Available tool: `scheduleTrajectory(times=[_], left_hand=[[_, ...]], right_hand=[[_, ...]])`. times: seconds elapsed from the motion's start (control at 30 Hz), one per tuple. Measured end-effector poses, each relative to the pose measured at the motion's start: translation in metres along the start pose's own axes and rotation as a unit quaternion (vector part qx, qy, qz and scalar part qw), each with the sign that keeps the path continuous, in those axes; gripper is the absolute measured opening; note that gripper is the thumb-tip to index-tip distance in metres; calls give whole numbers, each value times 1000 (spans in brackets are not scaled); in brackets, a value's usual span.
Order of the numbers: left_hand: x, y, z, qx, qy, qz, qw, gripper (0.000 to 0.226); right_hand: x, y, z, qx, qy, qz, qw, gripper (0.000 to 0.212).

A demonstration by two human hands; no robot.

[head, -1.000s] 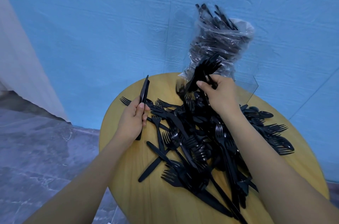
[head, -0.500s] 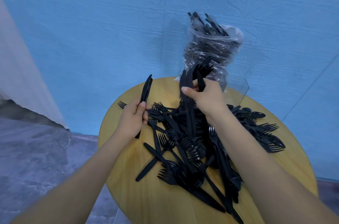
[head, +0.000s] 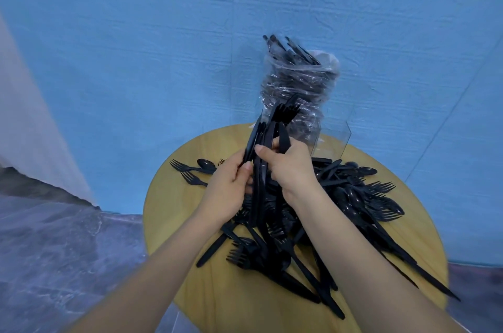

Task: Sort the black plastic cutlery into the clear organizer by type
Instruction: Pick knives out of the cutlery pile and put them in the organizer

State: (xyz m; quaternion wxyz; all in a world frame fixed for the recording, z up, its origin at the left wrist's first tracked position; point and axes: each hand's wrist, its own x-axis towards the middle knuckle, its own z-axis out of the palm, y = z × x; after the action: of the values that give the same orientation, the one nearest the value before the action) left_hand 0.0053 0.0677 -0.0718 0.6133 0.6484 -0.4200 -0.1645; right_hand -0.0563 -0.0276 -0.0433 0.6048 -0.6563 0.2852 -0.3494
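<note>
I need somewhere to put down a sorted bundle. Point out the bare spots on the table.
Bare wood shows on the table's left side, between its edge and the two loose forks, and along the near edge below the cutlery pile. The centre and right side are crowded.

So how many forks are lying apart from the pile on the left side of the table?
2: one fork near the table's far-left edge, another fork just below it. Others may be hidden behind the left hand.
</note>
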Motion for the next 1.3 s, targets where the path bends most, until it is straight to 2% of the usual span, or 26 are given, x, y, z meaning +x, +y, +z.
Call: scheduleTrajectory(times=[0.2, 0.47, 0.6, 0.7, 0.83, 0.97, 1.1, 1.17, 1.3], left_hand=[[-5, 10, 6, 53, -6, 4, 999, 34], [-11, 19, 20, 24, -17, -36, 999, 30], [-15, 17, 23, 32, -27, -44, 998, 33], [-16, 13, 21, 20, -23, -59, 998, 26], [-19, 9, 16, 18, -19, -60, 998, 19], [-19, 6, 14, 19, -13, -60, 998, 21], [-20, 4, 12, -18, -9, -83, 996, 25], [-21, 5, 11, -54, -13, -92, 994, 27], [-24, 6, 7, -62, -4, -89, 994, 28]], right_hand=[[-16, -3, -7, 26, -14, 15, 999, 27], [-30, -4, -14, 6, -71, 21, 997, 42], [-32, -13, -23, 16, -109, 50, 993, 34], [-27, -16, -33, 31, -82, 92, 992, 19], [-24, -13, -43, 73, -49, 115, 990, 35], [-24, -7, -38, 54, -44, 120, 990, 30], [-24, -2, -30, 72, -50, 90, 992, 27], [-21, 1, -26, 72, -15, 77, 994, 19], [-18, 7, -18, -11, 61, 41, 997, 11]])
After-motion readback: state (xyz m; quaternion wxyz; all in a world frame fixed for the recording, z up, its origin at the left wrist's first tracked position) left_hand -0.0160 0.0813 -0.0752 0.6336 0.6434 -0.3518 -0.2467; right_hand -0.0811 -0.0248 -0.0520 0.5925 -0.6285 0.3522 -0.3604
